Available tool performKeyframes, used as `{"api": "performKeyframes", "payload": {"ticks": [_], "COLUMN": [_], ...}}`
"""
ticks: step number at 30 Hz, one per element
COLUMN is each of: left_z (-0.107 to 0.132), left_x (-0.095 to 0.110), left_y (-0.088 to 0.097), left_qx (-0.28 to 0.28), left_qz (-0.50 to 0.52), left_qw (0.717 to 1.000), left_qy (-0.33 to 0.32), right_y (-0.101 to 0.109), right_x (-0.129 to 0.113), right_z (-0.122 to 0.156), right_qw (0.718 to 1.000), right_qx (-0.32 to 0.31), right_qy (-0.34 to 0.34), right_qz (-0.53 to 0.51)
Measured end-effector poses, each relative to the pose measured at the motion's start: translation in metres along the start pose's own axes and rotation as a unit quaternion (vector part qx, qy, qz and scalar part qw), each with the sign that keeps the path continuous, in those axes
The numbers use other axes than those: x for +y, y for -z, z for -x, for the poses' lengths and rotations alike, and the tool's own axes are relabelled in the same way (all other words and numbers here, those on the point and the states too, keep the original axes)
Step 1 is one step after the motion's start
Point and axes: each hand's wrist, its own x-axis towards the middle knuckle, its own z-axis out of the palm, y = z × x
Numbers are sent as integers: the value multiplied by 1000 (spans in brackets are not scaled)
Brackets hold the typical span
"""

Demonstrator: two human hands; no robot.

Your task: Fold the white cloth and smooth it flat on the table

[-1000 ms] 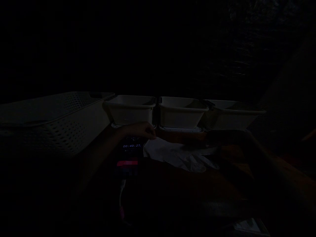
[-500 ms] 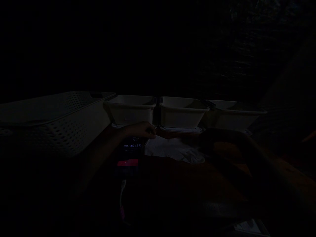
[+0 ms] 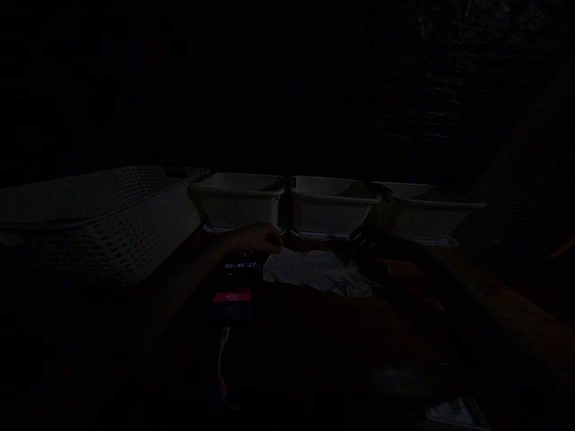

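The scene is very dark. A pale, thin, wrinkled piece that looks like cloth (image 3: 314,270) lies flat on the dark brown table (image 3: 314,335). At its upper left corner my left hand (image 3: 263,236) is closed, thumb and fingers pinched on the edge. My right hand (image 3: 375,239) hovers by the upper right edge of the cloth, its dim fingers stretched out and apart, with nothing visible in them. Shadow hides the right end of the cloth in part. Just under my left wrist lies a phone (image 3: 232,293) with a lit timer.
Three pale tubs stand in a row at the back: left (image 3: 242,206), middle (image 3: 332,212) and right (image 3: 426,218). A large perforated basket (image 3: 175,209) is at the left. From the phone runs a cable (image 3: 220,359). Something pale (image 3: 453,413) lies at the bottom right.
My right hand has moved up and slightly left, from the right end of the cloth to above its upper edge, and its fingers have spread. My left hand stays put.
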Motion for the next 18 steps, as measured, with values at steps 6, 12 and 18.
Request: {"api": "performKeyframes", "payload": {"ticks": [6, 12, 18], "left_z": [1, 1, 1], "left_x": [5, 5, 1], "left_y": [0, 0, -1], "left_qx": [9, -1, 9], "left_qz": [-9, -4, -4], "left_qw": [1000, 1000, 1000], "left_qy": [7, 16, 14], "right_y": [6, 7, 9], "right_x": [-6, -4, -4], "right_z": [-3, -4, -7], "right_qw": [986, 989, 993], "right_qx": [-157, -141, -117], "right_qy": [29, 28, 17], "right_qz": [-46, -39, -18]}}
